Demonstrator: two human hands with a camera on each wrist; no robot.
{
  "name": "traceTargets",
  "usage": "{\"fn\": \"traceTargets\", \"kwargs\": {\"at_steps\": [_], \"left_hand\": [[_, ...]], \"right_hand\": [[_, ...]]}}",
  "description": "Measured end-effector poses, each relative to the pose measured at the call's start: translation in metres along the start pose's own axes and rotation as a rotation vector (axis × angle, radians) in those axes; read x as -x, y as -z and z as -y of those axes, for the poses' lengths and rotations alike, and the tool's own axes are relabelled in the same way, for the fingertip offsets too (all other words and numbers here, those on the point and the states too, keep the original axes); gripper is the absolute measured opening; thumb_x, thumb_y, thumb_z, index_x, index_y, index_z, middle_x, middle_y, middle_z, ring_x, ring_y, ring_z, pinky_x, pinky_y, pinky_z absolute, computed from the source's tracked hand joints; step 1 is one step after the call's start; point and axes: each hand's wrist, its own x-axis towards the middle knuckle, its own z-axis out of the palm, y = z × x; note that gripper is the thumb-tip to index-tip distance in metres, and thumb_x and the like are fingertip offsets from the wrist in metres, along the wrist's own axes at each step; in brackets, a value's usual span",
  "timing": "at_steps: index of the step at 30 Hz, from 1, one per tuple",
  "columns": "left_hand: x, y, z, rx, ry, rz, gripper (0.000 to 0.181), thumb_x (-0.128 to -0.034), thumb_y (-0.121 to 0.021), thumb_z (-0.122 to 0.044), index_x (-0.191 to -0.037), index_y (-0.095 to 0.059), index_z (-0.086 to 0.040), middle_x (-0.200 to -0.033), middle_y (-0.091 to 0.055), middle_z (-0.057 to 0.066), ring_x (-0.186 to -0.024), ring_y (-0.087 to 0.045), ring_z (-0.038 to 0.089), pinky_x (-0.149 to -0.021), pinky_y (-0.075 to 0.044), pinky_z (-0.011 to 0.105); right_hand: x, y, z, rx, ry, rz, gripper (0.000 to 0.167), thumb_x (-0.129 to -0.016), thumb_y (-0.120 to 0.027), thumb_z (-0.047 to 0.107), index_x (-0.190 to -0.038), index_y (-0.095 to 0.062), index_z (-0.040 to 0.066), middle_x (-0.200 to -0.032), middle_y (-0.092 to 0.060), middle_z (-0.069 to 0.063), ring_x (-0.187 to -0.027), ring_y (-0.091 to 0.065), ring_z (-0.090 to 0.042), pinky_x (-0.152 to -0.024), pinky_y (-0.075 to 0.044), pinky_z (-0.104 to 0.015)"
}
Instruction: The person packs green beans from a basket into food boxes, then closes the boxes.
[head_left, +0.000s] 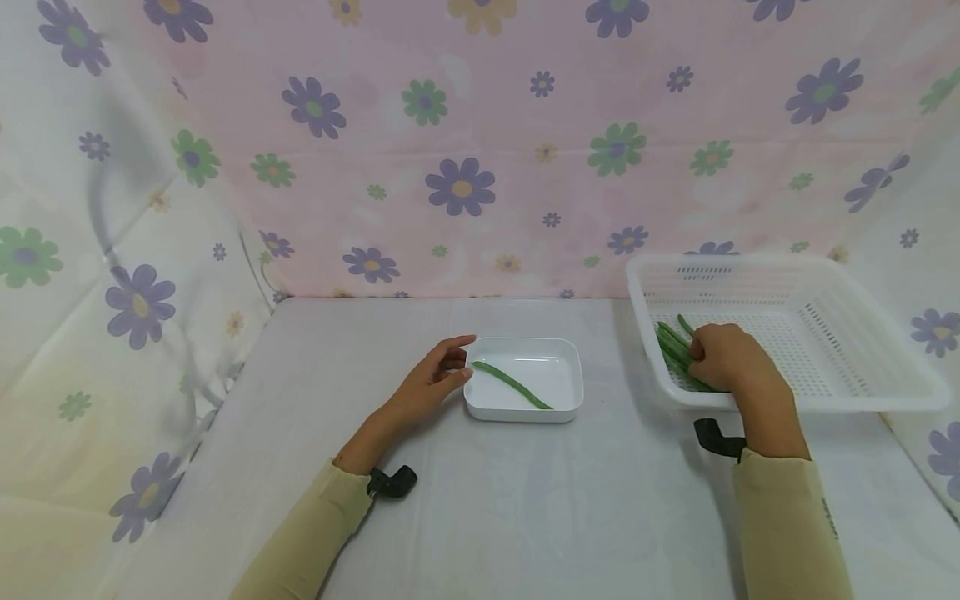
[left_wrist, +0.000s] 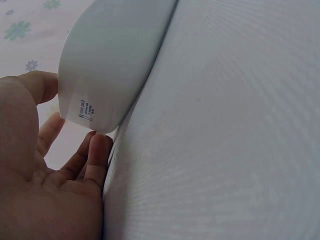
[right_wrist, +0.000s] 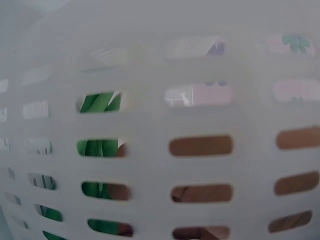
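Observation:
A white rectangular dish [head_left: 523, 414] stands on the table with a single green bean [head_left: 512, 384] lying slantwise in it. At the dish's left end, my left hand [head_left: 426, 385] touches the wall with thumb and fingertips, the fingers loosely bent. The left wrist view shows these fingertips against the dish's printed end [left_wrist: 95, 95]. On the right, my right hand [head_left: 731, 357] reaches into a white slotted basket [head_left: 825, 402], fingers curled on green beans [head_left: 673, 343] at its left side. Through the slots in the right wrist view, green beans [right_wrist: 97, 148] show beside the hand [right_wrist: 200, 146]; its fingertips are mostly hidden.
A pale cloth covers the table [head_left: 517, 500]. Flowered fabric [head_left: 465, 150] hangs behind and at both sides. The basket stands near the back right, its wall rising between the right wrist and the beans.

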Motion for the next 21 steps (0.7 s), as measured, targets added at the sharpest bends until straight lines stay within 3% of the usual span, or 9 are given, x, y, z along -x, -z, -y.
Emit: {"fn": "traceTargets", "kwargs": {"at_steps": [11, 16, 21], "left_hand": [[0.000, 0.000, 0.000, -0.004, 0.006, -0.006, 0.056, -0.1082, -0.065, -0.029, -0.160, -0.044, -0.031, -0.143, -0.056, 0.010, -0.134, -0.056, 0.025, -0.115, -0.045, 0.049], [0.000, -0.001, 0.001, 0.002, 0.003, -0.005, 0.056, -0.1080, -0.065, -0.029, -0.160, -0.045, -0.030, -0.143, -0.056, 0.011, -0.133, -0.056, 0.026, -0.115, -0.045, 0.050], [0.000, 0.000, 0.000, 0.008, 0.010, -0.005, 0.055, -0.1077, -0.065, -0.028, -0.159, -0.046, -0.030, -0.142, -0.056, 0.012, -0.133, -0.056, 0.027, -0.115, -0.044, 0.050]], "right_hand": [[0.003, 0.006, 0.004, 0.003, 0.025, -0.076, 0.029, -0.088, -0.069, 0.007, -0.110, -0.070, -0.011, -0.103, -0.072, -0.027, -0.087, -0.065, -0.039, -0.082, -0.054, -0.062], [0.006, 0.009, 0.006, -0.017, 0.014, -0.083, 0.030, -0.089, -0.070, 0.007, -0.112, -0.069, -0.012, -0.104, -0.071, -0.027, -0.089, -0.065, -0.039, -0.083, -0.054, -0.062], [0.010, 0.013, 0.009, -0.032, 0.052, -0.142, 0.030, -0.089, -0.068, 0.006, -0.112, -0.067, -0.013, -0.102, -0.070, -0.027, -0.091, -0.066, -0.041, -0.082, -0.054, -0.061]]}}
